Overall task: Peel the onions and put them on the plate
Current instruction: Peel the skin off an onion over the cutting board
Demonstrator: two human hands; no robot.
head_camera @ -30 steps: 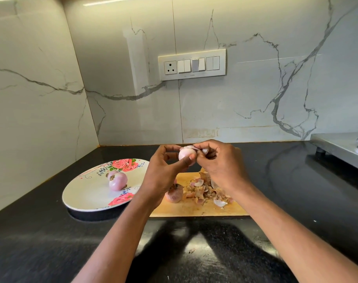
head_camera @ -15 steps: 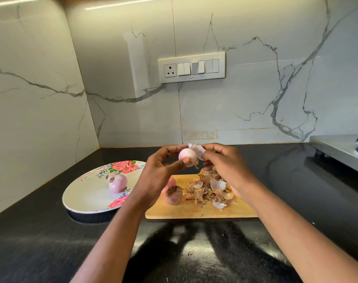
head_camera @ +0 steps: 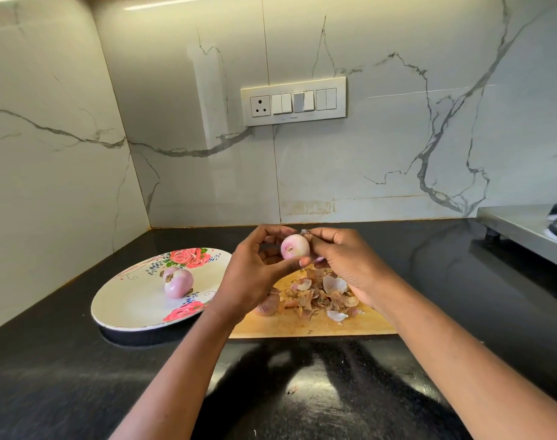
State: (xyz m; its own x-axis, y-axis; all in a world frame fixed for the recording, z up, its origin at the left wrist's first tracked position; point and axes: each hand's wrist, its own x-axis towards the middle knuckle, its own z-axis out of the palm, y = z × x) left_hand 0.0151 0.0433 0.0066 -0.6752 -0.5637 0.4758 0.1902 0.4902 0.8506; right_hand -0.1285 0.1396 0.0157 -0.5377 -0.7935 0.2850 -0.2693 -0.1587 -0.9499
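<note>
Left hand point(head_camera: 255, 274) grips onion point(head_camera: 295, 247) over board point(head_camera: 315, 323), catching peels point(head_camera: 318, 293); right hand point(head_camera: 343, 262) pinches skin point(head_camera: 305, 232) beside it.

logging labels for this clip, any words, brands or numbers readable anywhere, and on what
No text can be read.
Switch panel: a tiny mark under the switches, too small to read.
Plate: roses and scrollwork only, no lettering.
Cutting board: no print visible.

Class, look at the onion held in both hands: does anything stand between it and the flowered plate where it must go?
Nothing visible does. The held onion is above the cutting board; the plate lies to its left, with one peeled onion on it and bare space beside that.
</note>
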